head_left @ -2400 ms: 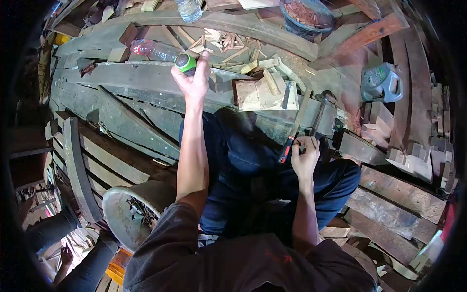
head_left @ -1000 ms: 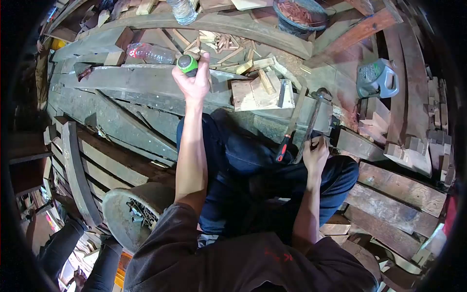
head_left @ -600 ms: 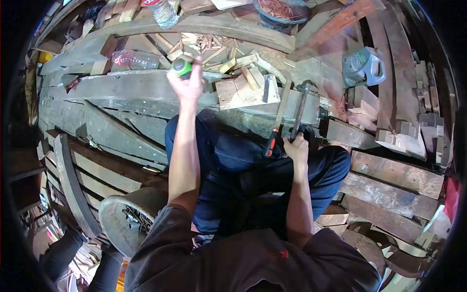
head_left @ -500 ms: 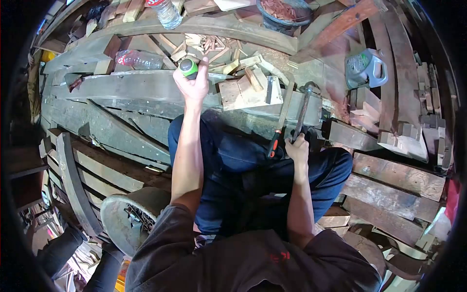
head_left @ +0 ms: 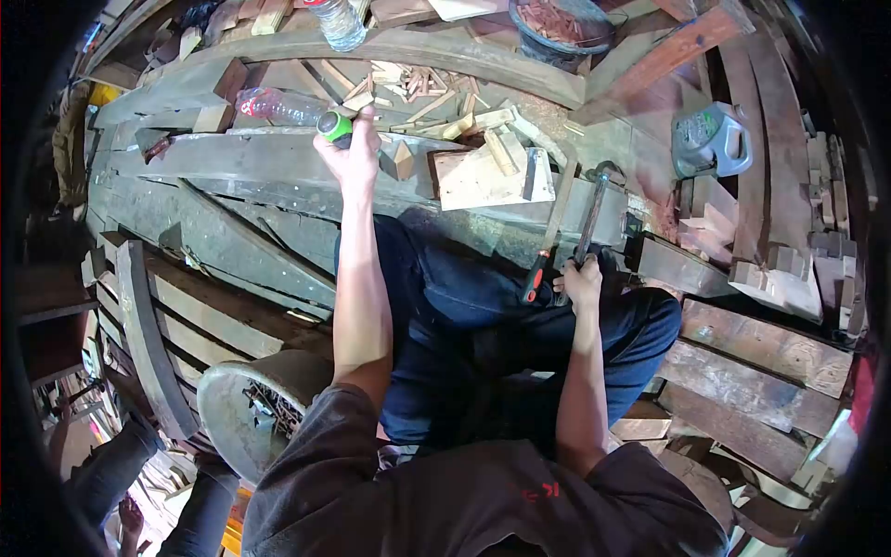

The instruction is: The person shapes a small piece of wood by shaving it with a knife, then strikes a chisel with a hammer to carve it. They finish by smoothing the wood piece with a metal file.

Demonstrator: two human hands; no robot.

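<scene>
My left hand (head_left: 351,160) is wrapped round a green and black round-ended object (head_left: 333,125), raised over the long beam. My right hand (head_left: 580,281) grips the lower end of a long dark metal bar (head_left: 594,215) with a curved top end, a hammer or similar tool. Left of the bar lies a saw (head_left: 555,218) with a black and orange handle, close to my right hand. A flat pale board (head_left: 483,180) rests on the beam between my hands, with a small wood piece (head_left: 501,153) on it.
Wood scraps (head_left: 422,84) lie beyond the beam (head_left: 269,165). Two plastic bottles (head_left: 283,107) (head_left: 339,26), a basin of chips (head_left: 561,32) and a blue-grey jug (head_left: 710,139) stand around. A bucket (head_left: 227,418) is at left; another person's legs (head_left: 116,464) show lower left.
The view has shifted, so most things appear further right. My left hand has moved left relative to the board, and a small wood block beside it now shows. Both hands keep their grips.
</scene>
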